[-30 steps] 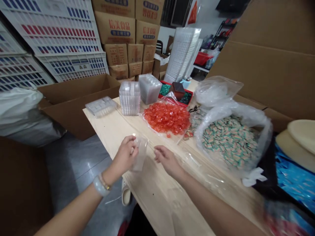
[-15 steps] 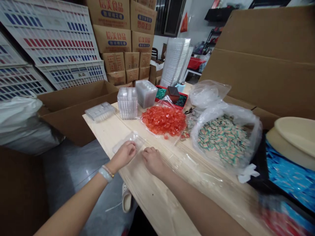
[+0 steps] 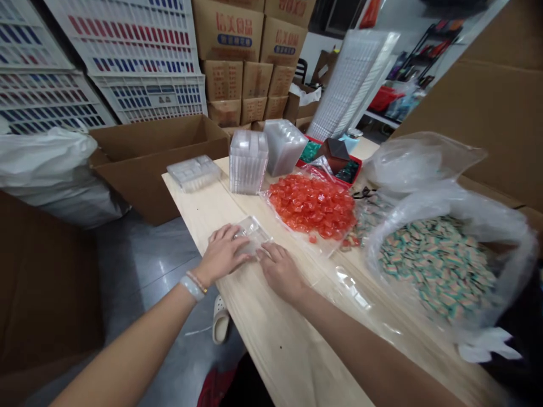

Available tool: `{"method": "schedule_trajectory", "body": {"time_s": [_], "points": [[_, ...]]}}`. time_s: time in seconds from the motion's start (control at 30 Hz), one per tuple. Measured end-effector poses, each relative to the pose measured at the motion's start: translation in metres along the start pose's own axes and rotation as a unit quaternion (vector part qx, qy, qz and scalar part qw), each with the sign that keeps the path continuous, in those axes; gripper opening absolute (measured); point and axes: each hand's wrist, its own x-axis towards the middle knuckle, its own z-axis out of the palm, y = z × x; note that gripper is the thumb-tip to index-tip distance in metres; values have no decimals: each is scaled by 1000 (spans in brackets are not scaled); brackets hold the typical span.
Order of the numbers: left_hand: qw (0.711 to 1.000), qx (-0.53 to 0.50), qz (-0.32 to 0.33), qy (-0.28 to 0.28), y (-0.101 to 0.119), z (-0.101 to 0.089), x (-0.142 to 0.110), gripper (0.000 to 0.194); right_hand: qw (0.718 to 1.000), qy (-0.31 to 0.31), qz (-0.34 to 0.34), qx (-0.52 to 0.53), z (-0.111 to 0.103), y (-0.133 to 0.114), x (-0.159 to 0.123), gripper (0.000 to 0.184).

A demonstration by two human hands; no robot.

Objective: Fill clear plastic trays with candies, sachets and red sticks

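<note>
A shallow clear plastic tray [image 3: 253, 233] with moulded compartments lies flat on the wooden table. My left hand [image 3: 224, 254] rests across its left side, fingers spread and thumb stretched over the near edge. At the tray's near right corner is my right hand [image 3: 282, 274], its fingers bent and closed at the edge; the fingertips are partly hidden. Just beyond them, a heap of orange-red wrapped pieces [image 3: 311, 206] sits on a clear bag. Stacked clear plastic trays [image 3: 249, 163] stand upright behind, beside a second stack [image 3: 283, 148].
An open clear bag of green-and-tan small packets [image 3: 436, 265] is on the right. Behind the heap, a red tray [image 3: 355, 176] holds green pieces and a dark brown box [image 3: 334, 155]. More clear trays [image 3: 195, 172] lie at the table's far left corner, near an open cardboard box [image 3: 161, 167].
My left hand has gone from a pinch to spread fingers on the tray. My right hand has come to the tray's corner. The view has shifted, so everything sits differently in the frame.
</note>
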Motion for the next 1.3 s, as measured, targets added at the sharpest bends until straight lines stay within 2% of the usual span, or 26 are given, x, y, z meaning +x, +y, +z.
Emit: {"method": "schedule_trajectory", "body": {"time_s": [0.13, 0.43, 0.53, 0.63, 0.73, 0.8, 0.87, 0.93, 1.0, 1.07, 1.13, 1.17, 1.23, 1.3], "points": [[1000, -4, -7, -3, 2, 0, 0, 38, 1000, -5, -31, 1, 5, 1, -8, 32], [1000, -4, -16, -11, 3, -4, 1, 36, 1000, 0, -31, 5, 3, 1, -10, 31], [999, 2, -35, -9, 11, -5, 1, 33, 1000, -21, -12, 7, 1, 0, -8, 29], [999, 22, -48, -10, 24, 0, 1, 16, 999, -39, 22, 12, 0, -3, -6, 26], [998, 29, -44, -30, 32, 1, 7, 13, 998, -52, 42, 15, -1, -4, -5, 27], [996, 24, -76, -28, 31, -10, 14, 13, 997, -59, 47, 16, -2, -5, -3, 26], [995, 11, -102, -1, 30, -32, 20, 14, 997, -65, 41, 19, -4, -4, -1, 23], [996, -16, -81, 36, 36, -56, 17, 14, 997, -54, 49, 30, -10, -2, -1, 20], [997, -54, -28, 53, 53, -70, 2, 13, 994, -12, 93, 52, -19, 3, -6, 21], [995, -83, 22, 48, 79, -66, -25, 10, 983, 55, 154, 84, -31, 9, -16, 24], [994, -76, 82, 15, 105, -45, -53, 9, 971, 102, 183, 111, -42, 16, -30, 27], [992, -71, 103, -13, 115, -34, -64, 8, 971, 102, 179, 117, -47, 20, -36, 28], [985, -85, 140, -52, 121, -17, -73, 5, 981, 53, 148, 111, -54, 26, -45, 27], [985, -113, 122, -35, 107, -12, -62, 12, 988, -12, 122, 92, -57, 30, -44, 25]]}}
